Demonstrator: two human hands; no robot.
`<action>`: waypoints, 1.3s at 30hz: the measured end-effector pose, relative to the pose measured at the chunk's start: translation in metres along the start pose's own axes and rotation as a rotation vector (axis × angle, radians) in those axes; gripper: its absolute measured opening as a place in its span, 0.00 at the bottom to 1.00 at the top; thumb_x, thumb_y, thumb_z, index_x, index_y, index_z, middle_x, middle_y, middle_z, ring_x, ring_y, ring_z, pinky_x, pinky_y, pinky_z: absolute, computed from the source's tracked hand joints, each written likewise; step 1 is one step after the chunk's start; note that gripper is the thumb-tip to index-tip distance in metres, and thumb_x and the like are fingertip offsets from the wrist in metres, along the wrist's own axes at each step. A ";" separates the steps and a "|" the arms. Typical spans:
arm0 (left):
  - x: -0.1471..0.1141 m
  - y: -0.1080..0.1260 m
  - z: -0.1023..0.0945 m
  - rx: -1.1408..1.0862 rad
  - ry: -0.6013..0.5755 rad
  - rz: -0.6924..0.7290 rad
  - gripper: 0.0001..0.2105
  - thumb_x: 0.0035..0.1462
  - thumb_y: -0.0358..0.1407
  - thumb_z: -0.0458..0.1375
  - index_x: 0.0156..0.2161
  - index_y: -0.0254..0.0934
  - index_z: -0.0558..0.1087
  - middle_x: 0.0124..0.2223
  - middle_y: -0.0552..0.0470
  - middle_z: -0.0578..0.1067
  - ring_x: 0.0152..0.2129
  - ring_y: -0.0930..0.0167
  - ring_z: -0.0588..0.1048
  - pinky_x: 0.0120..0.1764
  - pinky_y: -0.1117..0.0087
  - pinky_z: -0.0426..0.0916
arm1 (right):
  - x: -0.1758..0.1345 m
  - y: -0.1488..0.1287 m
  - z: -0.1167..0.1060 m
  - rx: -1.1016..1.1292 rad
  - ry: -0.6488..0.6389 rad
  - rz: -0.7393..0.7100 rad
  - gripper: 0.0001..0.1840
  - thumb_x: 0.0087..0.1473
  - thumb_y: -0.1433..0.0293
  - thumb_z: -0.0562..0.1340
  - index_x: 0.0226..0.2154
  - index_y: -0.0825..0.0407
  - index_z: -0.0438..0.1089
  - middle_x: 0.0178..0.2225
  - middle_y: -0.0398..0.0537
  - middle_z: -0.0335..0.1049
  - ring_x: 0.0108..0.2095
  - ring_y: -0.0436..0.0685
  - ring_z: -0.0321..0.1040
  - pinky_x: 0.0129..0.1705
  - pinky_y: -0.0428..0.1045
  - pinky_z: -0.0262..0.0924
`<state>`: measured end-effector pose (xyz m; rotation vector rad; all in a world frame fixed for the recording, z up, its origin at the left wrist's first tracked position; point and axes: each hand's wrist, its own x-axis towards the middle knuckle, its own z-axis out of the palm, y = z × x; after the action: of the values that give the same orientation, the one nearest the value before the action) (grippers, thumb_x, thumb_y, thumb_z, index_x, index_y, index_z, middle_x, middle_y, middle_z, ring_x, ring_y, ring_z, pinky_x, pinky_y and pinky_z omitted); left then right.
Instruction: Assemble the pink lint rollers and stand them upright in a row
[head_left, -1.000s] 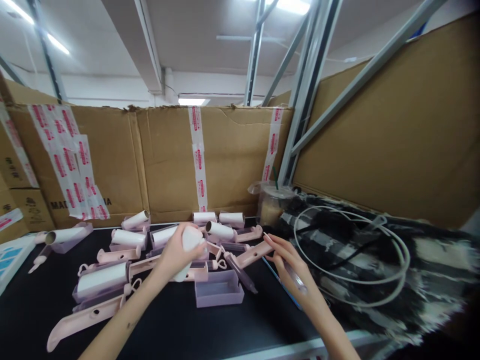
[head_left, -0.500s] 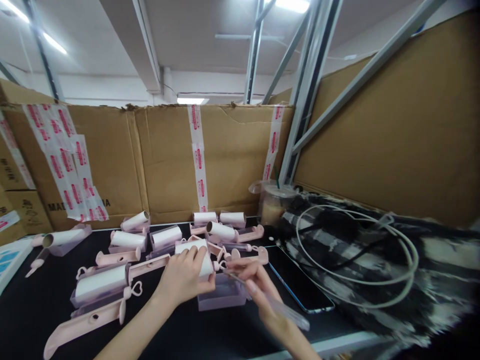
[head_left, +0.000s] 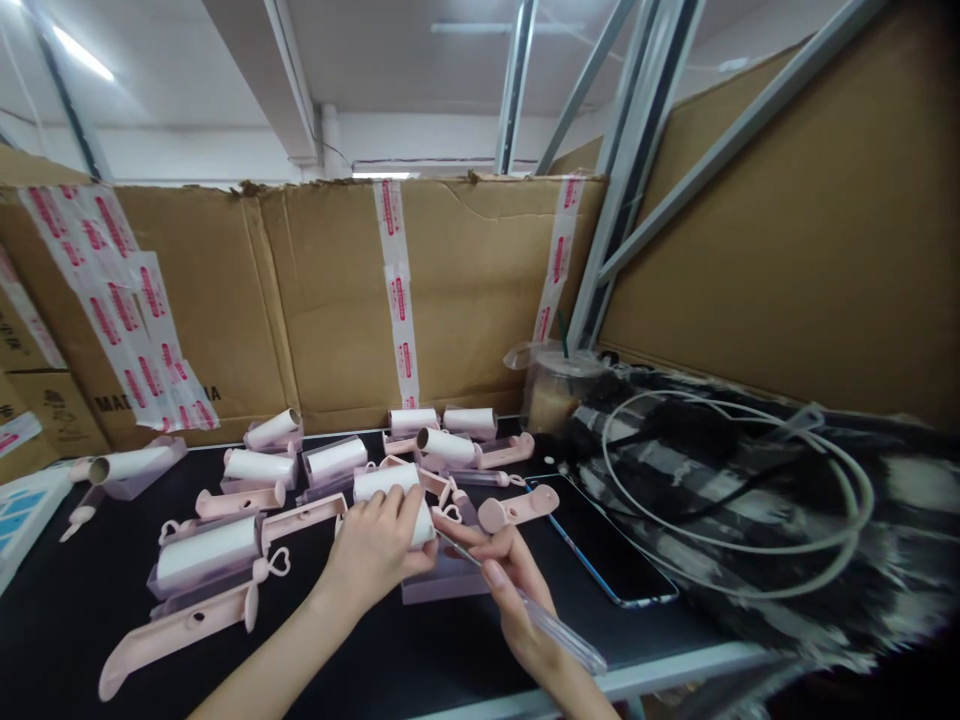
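My left hand (head_left: 379, 550) is closed around a white lint roll (head_left: 423, 530), its fingers over the top. My right hand (head_left: 521, 590) grips a slim tool with a clear handle (head_left: 562, 632); its thin shaft points at the right end of the roll. Whether the tip touches the roll I cannot tell. Below the hands lies a translucent purple case (head_left: 446, 588), partly hidden by my fingers. Just beyond my right hand is a pink handle piece (head_left: 517, 510) with a round end.
Several more white rolls (head_left: 208, 555) in purple cases and pink handles (head_left: 180, 630) lie on the black table (head_left: 420, 670). A phone (head_left: 611, 545), a drink cup (head_left: 559, 395) and a coiled white cable (head_left: 851, 540) on dark fabric are at right. A cardboard wall (head_left: 480, 290) stands behind.
My right hand has shifted slightly left and down, with the tool's tip close to the roll's end. My left hand keeps its hold. The camera view has tilted down a little.
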<state>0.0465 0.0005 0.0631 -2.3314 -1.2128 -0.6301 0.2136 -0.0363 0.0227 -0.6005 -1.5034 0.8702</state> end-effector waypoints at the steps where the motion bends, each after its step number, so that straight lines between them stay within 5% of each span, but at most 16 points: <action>1: -0.001 0.000 0.001 0.012 0.013 0.008 0.17 0.49 0.37 0.52 0.45 0.34 0.66 0.34 0.48 0.73 0.29 0.66 0.73 0.26 0.70 0.64 | -0.001 -0.001 0.002 -0.014 0.016 0.009 0.08 0.58 0.62 0.52 0.30 0.47 0.55 0.48 0.55 0.69 0.51 0.62 0.63 0.50 0.62 0.59; 7: -0.005 0.003 0.001 0.028 0.103 0.086 0.20 0.49 0.34 0.53 0.50 0.31 0.63 0.35 0.47 0.73 0.29 0.65 0.73 0.28 0.69 0.65 | -0.015 -0.009 0.014 -0.299 0.177 0.023 0.11 0.59 0.67 0.50 0.25 0.47 0.50 0.48 0.54 0.69 0.47 0.60 0.67 0.43 0.53 0.64; 12: -0.007 0.005 -0.004 0.003 0.071 0.101 0.23 0.46 0.33 0.55 0.50 0.31 0.63 0.35 0.46 0.73 0.30 0.64 0.73 0.29 0.68 0.65 | -0.025 -0.011 0.018 -0.530 0.226 -0.067 0.07 0.57 0.69 0.50 0.27 0.46 0.53 0.47 0.54 0.69 0.41 0.59 0.71 0.39 0.51 0.65; 16: -0.005 0.000 -0.017 -0.095 0.052 0.091 0.23 0.45 0.34 0.56 0.49 0.34 0.64 0.37 0.46 0.74 0.31 0.64 0.73 0.32 0.68 0.66 | -0.027 -0.008 0.004 -0.548 0.365 0.052 0.10 0.57 0.64 0.51 0.26 0.46 0.51 0.43 0.54 0.73 0.38 0.59 0.72 0.35 0.51 0.67; 19: 0.000 -0.007 -0.032 -0.323 0.091 -0.093 0.22 0.46 0.35 0.56 0.49 0.38 0.64 0.41 0.47 0.74 0.36 0.63 0.74 0.36 0.68 0.66 | -0.024 -0.010 -0.007 -0.505 0.311 0.158 0.12 0.58 0.61 0.51 0.25 0.46 0.51 0.40 0.51 0.74 0.38 0.60 0.72 0.36 0.52 0.67; 22: 0.006 -0.012 -0.042 -0.798 0.142 -0.386 0.19 0.51 0.39 0.54 0.49 0.40 0.62 0.46 0.48 0.72 0.42 0.65 0.72 0.42 0.68 0.65 | -0.020 -0.012 -0.011 -0.437 0.289 0.178 0.12 0.57 0.60 0.52 0.26 0.47 0.54 0.41 0.51 0.74 0.41 0.61 0.71 0.40 0.53 0.67; 25: 0.009 -0.014 -0.036 -1.376 0.219 -0.639 0.20 0.51 0.43 0.55 0.48 0.38 0.60 0.44 0.46 0.73 0.41 0.65 0.72 0.40 0.67 0.66 | -0.015 -0.014 -0.006 -0.284 0.346 0.114 0.12 0.56 0.60 0.54 0.26 0.48 0.56 0.42 0.53 0.73 0.42 0.61 0.71 0.42 0.55 0.66; 28: 0.008 -0.012 -0.021 -1.725 0.266 -0.809 0.23 0.49 0.44 0.56 0.48 0.38 0.59 0.41 0.46 0.73 0.36 0.66 0.74 0.36 0.67 0.68 | -0.012 -0.020 0.007 -0.069 0.359 0.098 0.12 0.57 0.61 0.54 0.27 0.50 0.58 0.44 0.55 0.71 0.44 0.62 0.69 0.45 0.58 0.65; 39: 0.005 0.001 -0.002 -1.849 0.313 -0.903 0.14 0.48 0.42 0.58 0.38 0.37 0.66 0.38 0.51 0.72 0.35 0.69 0.73 0.35 0.72 0.68 | -0.011 -0.023 0.026 0.208 0.447 0.106 0.12 0.58 0.58 0.51 0.29 0.48 0.56 0.42 0.54 0.73 0.45 0.64 0.69 0.43 0.62 0.65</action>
<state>0.0496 0.0016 0.0676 -2.0973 -1.7535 -3.3687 0.1917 -0.0631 0.0349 -0.6723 -0.9729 0.8907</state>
